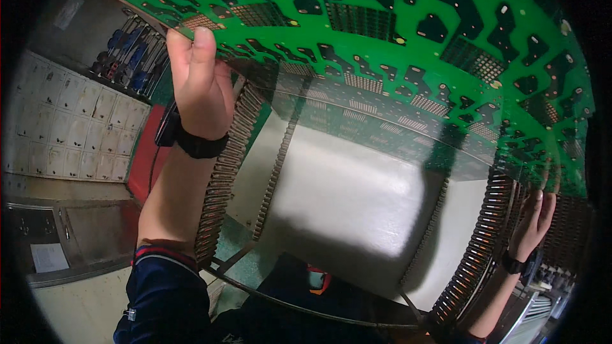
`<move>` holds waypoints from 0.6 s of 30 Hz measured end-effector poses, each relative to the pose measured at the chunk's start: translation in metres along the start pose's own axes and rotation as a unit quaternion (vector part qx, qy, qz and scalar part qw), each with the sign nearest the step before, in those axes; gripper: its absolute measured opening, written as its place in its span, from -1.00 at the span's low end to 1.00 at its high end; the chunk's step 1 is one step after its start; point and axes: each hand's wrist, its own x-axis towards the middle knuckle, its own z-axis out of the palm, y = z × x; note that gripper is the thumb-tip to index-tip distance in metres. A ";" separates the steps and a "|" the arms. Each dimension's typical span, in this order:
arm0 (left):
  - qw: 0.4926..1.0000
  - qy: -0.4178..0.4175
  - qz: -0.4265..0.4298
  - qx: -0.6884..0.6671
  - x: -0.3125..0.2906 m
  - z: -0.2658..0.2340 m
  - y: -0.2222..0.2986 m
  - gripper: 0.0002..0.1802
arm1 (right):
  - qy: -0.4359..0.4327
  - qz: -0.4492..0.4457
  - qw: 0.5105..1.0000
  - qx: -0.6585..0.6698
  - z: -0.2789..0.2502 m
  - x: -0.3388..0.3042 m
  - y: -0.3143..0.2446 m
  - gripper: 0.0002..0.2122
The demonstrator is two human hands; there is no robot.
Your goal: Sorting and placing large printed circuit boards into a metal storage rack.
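Note:
A large green circuit board panel with dark patches and grids of pads spans the top of the view, tilted above a slotted rack. My left hand pinches its near edge at the left, thumb on the face toward me; the other fingers are partly hidden. At the right, my right hand holds the panel's lower edge, its fingertips partly covered by the board. Below the panel, the rack's left row of slots and right row of slots run along both sides, resembling closely spaced metal coils.
Between the rack's sides lies a pale, shiny surface. A curved dark bar crosses the rack's near end, close to my body. Off to the left are pale lockers, a red surface and a metal cabinet.

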 end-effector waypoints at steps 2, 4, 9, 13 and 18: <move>1.000 0.005 -0.002 -0.009 0.001 -0.004 0.001 -0.71 | -0.042 0.013 0.999 -0.011 -0.018 0.004 0.016 -0.65; 0.998 -0.012 0.008 0.066 0.003 -0.016 -0.002 -0.75 | -0.001 0.041 0.992 0.122 0.000 -0.002 0.007 -0.72; 0.721 -0.078 0.283 0.628 0.000 -0.029 -0.014 -0.84 | -0.022 0.018 0.989 -0.143 -0.010 0.000 -0.015 -0.81; 0.995 -0.032 -0.003 0.091 0.013 -0.059 0.002 -0.63 | -0.054 -0.008 0.992 -0.114 0.009 0.004 -0.029 -0.79; 0.997 -0.036 -0.003 0.068 0.014 -0.022 -0.009 -0.50 | 0.001 -0.036 0.999 0.037 -0.001 0.005 -0.035 -0.73</move>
